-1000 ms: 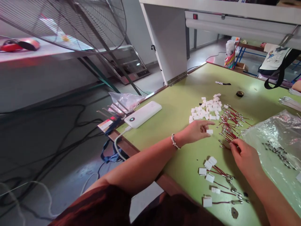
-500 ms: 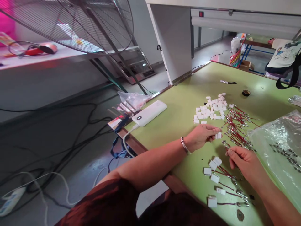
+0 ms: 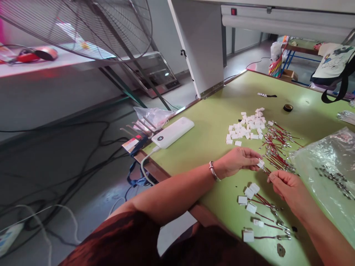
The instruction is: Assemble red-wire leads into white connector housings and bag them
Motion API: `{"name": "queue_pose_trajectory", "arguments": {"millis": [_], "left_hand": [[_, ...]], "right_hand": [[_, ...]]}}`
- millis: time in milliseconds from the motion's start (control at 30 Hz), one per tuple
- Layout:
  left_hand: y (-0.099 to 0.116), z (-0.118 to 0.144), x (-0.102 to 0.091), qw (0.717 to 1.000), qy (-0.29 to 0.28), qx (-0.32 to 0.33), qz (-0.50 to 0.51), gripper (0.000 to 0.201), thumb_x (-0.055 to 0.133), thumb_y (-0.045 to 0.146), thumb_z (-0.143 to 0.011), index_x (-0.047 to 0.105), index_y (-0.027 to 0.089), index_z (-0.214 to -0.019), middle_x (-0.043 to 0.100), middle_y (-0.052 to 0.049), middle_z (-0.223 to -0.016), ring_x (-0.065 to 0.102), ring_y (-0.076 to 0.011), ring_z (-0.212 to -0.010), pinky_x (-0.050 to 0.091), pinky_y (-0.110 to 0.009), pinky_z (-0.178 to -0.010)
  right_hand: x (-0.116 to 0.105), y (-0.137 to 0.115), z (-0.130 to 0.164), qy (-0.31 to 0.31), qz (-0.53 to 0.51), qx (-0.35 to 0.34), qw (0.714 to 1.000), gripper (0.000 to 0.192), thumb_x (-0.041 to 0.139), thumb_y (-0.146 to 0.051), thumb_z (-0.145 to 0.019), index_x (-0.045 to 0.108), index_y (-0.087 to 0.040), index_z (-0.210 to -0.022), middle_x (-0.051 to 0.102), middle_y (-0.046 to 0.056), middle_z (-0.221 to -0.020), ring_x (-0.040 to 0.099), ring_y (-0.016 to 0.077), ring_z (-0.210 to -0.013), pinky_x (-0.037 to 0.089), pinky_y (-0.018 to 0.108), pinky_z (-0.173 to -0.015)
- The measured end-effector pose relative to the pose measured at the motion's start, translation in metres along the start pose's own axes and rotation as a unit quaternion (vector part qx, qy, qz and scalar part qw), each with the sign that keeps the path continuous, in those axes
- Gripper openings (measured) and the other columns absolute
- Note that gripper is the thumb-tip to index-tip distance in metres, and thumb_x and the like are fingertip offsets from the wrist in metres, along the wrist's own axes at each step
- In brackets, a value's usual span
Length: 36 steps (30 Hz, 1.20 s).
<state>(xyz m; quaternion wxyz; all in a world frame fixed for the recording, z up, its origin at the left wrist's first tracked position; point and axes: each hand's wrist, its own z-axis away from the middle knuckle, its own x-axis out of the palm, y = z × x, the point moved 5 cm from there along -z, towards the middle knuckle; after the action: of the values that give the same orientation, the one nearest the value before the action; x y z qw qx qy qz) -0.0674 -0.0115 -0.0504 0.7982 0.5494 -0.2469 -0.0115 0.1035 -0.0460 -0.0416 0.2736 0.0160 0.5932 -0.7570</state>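
Note:
Between the fingertips of my left hand (image 3: 244,159) is a small white plastic connector housing (image 3: 260,163). My right hand (image 3: 285,184) pinches a short red wire with a metal terminal (image 3: 266,170), its tip at the housing's near edge; whether it sits inside cannot be made out. Beyond my hands lie a heap of white housings (image 3: 246,127) and a pile of red wires with metal ends (image 3: 277,147). Nearer to me, several housings with wires attached (image 3: 249,235) rest in a loose row on the green tabletop (image 3: 210,125).
A white power bank (image 3: 173,133) with a cable lies at the table's left edge. On the right is a clear plastic bag (image 3: 327,162) holding metal parts. Black tape (image 3: 288,108) lies farther back. A large fan (image 3: 111,29) stands left, and a person (image 3: 332,62) is at far right.
The housing in my left hand and the wire terminal in my right hand have come together; before, there was a gap between them. The housing is now tilted. The whole view has shifted slightly.

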Motion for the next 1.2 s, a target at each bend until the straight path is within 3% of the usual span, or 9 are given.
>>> {"name": "queue_pose_trajectory", "arguments": {"millis": [167,467,600,700,833,933,1033,1100,1200], "left_hand": [[-0.007,-0.002,0.008,0.992,-0.069,0.003,-0.108,0.022,0.077,0.023,-0.073,0.064,0.012,-0.086,0.067,0.000,-0.060,0.064,-0.0100,-0.055,0.048,-0.026,-0.057],[-0.021,-0.004,0.017,0.998,-0.032,0.000,-0.062,0.018,0.072,0.020,-0.077,0.055,0.014,-0.078,0.064,0.002,-0.058,0.061,-0.0076,-0.051,0.047,-0.023,-0.055],[-0.019,-0.002,0.017,0.989,-0.044,-0.007,-0.139,0.013,0.067,0.023,-0.081,0.058,0.013,-0.081,0.061,0.003,-0.056,0.058,-0.0077,-0.050,0.046,-0.023,-0.054],[0.000,0.002,0.010,0.944,-0.042,0.050,-0.323,0.022,0.068,0.032,-0.081,0.065,0.014,-0.094,0.064,-0.001,-0.068,0.057,-0.0095,-0.058,0.047,-0.026,-0.059],[0.047,0.009,-0.023,0.774,0.149,0.223,-0.573,0.034,0.066,0.033,-0.083,0.065,0.017,-0.113,0.062,-0.009,-0.099,0.056,-0.0197,-0.091,0.047,-0.037,-0.085],[0.051,0.001,-0.047,0.703,0.179,0.188,-0.662,0.024,0.061,0.023,-0.085,0.068,0.012,-0.105,0.059,-0.012,-0.096,0.054,-0.0238,-0.096,0.045,-0.039,-0.089],[0.041,-0.011,-0.053,0.693,0.145,0.178,-0.684,0.016,0.057,0.015,-0.084,0.070,0.011,-0.092,0.058,-0.012,-0.095,0.054,-0.0228,-0.094,0.046,-0.036,-0.086],[0.037,-0.014,-0.048,0.700,0.134,0.199,-0.673,0.016,0.055,0.014,-0.084,0.071,0.013,-0.085,0.059,-0.011,-0.093,0.054,-0.0220,-0.093,0.046,-0.036,-0.086],[0.036,-0.013,-0.038,0.756,0.126,0.214,-0.606,0.015,0.057,0.020,-0.083,0.071,0.015,-0.081,0.065,-0.008,-0.088,0.057,-0.0190,-0.087,0.046,-0.035,-0.085]], "right_hand": [[0.002,-0.008,0.000,0.000,0.082,-0.067,0.994,0.029,0.049,-0.041,-0.084,0.053,-0.019,-0.065,0.037,-0.005,-0.055,0.033,0.0099,-0.053,0.027,0.023,-0.049],[0.007,0.002,-0.004,0.068,0.261,-0.201,0.942,0.032,0.040,-0.041,-0.092,0.059,-0.021,-0.076,0.058,-0.001,-0.060,0.050,0.0135,-0.054,0.035,0.025,-0.055],[0.010,0.005,-0.005,0.094,0.291,-0.225,0.925,0.032,0.039,-0.039,-0.092,0.057,-0.021,-0.073,0.060,0.001,-0.058,0.052,0.0147,-0.050,0.035,0.027,-0.052],[0.013,0.004,-0.003,0.066,0.296,-0.211,0.929,0.031,0.041,-0.038,-0.092,0.061,-0.021,-0.075,0.064,0.002,-0.063,0.056,0.0156,-0.055,0.039,0.027,-0.055],[0.018,-0.002,0.004,-0.022,0.302,-0.192,0.934,0.031,0.047,-0.037,-0.090,0.062,-0.022,-0.067,0.061,-0.002,-0.060,0.053,0.0134,-0.055,0.039,0.027,-0.056],[0.005,-0.007,0.003,0.020,0.322,-0.205,0.924,0.032,0.047,-0.038,-0.091,0.063,-0.022,-0.069,0.061,-0.001,-0.064,0.054,0.0135,-0.059,0.040,0.028,-0.059],[-0.015,-0.006,-0.005,0.152,0.400,-0.200,0.881,0.026,0.048,-0.039,-0.090,0.064,-0.022,-0.080,0.064,0.002,-0.079,0.058,0.0159,-0.067,0.040,0.029,-0.059],[-0.019,-0.001,-0.011,0.187,0.459,-0.193,0.847,0.024,0.049,-0.039,-0.089,0.064,-0.022,-0.083,0.063,0.004,-0.086,0.058,0.0171,-0.069,0.037,0.029,-0.056],[-0.016,0.004,-0.018,0.180,0.484,-0.200,0.833,0.025,0.045,-0.036,-0.091,0.062,-0.021,-0.080,0.063,0.005,-0.086,0.058,0.0178,-0.069,0.037,0.030,-0.056]]}}
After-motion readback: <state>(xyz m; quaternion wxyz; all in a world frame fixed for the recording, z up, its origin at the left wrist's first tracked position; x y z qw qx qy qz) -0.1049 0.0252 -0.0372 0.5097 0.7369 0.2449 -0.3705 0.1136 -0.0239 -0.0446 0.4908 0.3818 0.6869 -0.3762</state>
